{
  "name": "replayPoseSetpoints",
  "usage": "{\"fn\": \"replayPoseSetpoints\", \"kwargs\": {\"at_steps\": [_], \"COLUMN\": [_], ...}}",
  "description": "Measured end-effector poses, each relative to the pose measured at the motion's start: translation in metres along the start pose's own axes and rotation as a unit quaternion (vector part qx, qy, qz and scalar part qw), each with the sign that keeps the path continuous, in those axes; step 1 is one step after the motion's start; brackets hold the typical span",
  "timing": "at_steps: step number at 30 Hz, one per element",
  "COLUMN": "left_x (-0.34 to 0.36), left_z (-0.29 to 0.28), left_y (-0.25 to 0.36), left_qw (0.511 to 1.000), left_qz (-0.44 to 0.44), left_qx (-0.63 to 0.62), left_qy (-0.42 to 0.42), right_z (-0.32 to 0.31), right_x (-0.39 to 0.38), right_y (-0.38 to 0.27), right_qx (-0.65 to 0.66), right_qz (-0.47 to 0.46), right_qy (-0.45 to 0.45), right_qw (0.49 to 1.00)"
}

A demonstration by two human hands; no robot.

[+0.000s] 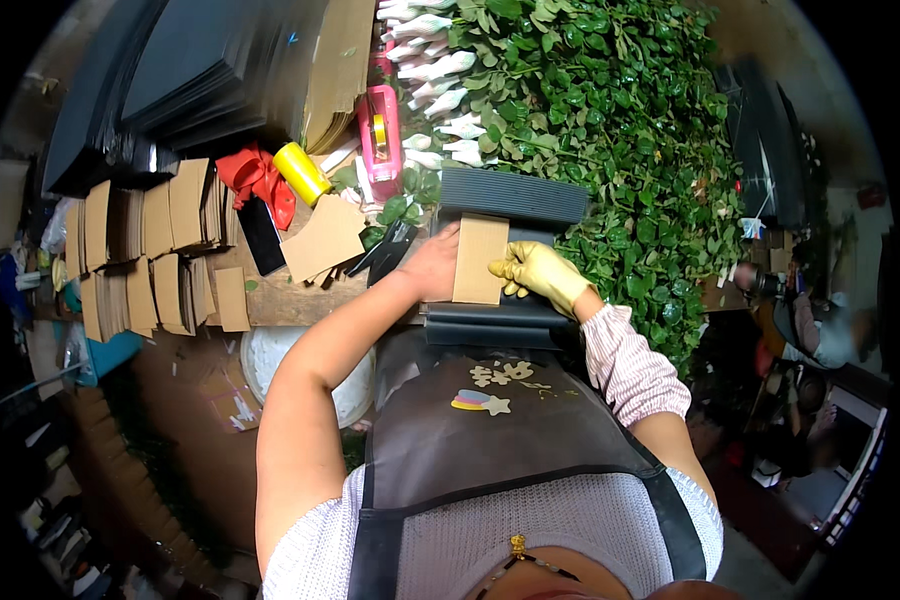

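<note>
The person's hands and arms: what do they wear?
The left hand is bare, and its arm has no sleeve below the shoulder. The right hand wears a yellow glove, with a separate pink-and-white striped sleeve cover gathered at the wrist.

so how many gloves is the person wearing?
1. A yellow glove is on the right hand, which pinches the right edge of a cardboard piece. The left hand is bare, resting on that piece's left edge. Nothing hides either hand.
</note>
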State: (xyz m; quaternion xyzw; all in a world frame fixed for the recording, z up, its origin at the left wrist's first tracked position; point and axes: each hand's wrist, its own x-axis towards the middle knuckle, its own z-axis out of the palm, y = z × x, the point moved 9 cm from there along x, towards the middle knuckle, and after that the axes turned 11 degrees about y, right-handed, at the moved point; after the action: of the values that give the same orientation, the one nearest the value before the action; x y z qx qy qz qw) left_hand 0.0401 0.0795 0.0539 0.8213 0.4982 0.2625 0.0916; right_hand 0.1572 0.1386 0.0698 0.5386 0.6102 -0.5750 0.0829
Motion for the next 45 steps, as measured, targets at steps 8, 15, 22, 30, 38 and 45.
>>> {"fn": "replayPoseSetpoints", "kwargs": {"at_steps": [8, 15, 22, 30, 38, 45], "left_x": [-0.024, 0.007, 0.013, 0.014, 0.009, 0.013], "left_z": [-0.089, -0.071, -0.074, -0.076, -0.071, -0.071], "left_y": [-0.011, 0.013, 0.019, 0.024, 0.021, 0.022], "left_qw": [0.998, 0.996, 0.996, 0.995, 0.993, 0.992], "left_qz": [-0.01, -0.054, -0.079, -0.094, -0.12, -0.126], "left_qx": [0.008, -0.012, -0.035, -0.005, -0.012, -0.025], "left_qy": [0.059, 0.063, 0.035, 0.023, 0.017, 0.005], "right_z": [-0.006, 0.008, 0.019, -0.183, -0.216, -0.196], "right_x": [-0.004, -0.008, -0.003, 0.066, 0.062, -0.077], "right_y": [-0.021, -0.041, -0.033, -0.224, -0.232, -0.215], "right_qx": [-0.184, -0.476, -0.475, -0.459, -0.458, -0.486], "right_qz": [-0.03, -0.143, -0.205, -0.33, -0.36, -0.513], "right_qy": [0.029, -0.025, -0.072, 0.384, 0.349, 0.418], "right_qw": [0.982, 0.868, 0.853, 0.73, 0.734, 0.571]}}
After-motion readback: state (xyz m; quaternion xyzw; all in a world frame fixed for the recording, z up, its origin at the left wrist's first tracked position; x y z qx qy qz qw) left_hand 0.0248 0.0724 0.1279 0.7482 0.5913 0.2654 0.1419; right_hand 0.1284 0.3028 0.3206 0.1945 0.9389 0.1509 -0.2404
